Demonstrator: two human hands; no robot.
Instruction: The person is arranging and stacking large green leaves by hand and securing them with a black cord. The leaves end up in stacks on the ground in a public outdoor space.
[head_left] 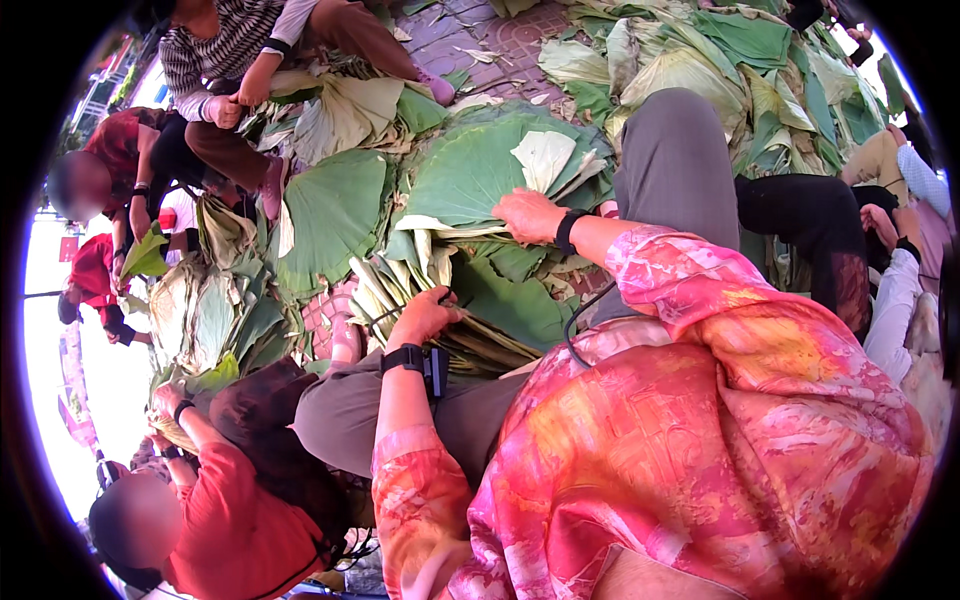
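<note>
My left hand [428, 315] is closed around a bundle of folded lotus leaves [390, 285], whose pale, narrow ends fan out past the fingers between my knees. Farther off and to the right, my right hand [530, 215] has its fingers curled at the near edge of a large green lotus leaf [460, 180]; the fingertips are partly hidden. A dry, pale leaf piece [545, 158] lies on that leaf beside the right hand. Beneath and between both hands, another dark green lotus leaf [510, 305] spreads out.
A tall heap of lotus leaves [690, 75] rises at the far right, and a stack of leaves [215, 310] stands at left. People sit close by: one in stripes [205, 55], one in red [245, 505], others at right. Red-brown paving [470, 45] shows at the back.
</note>
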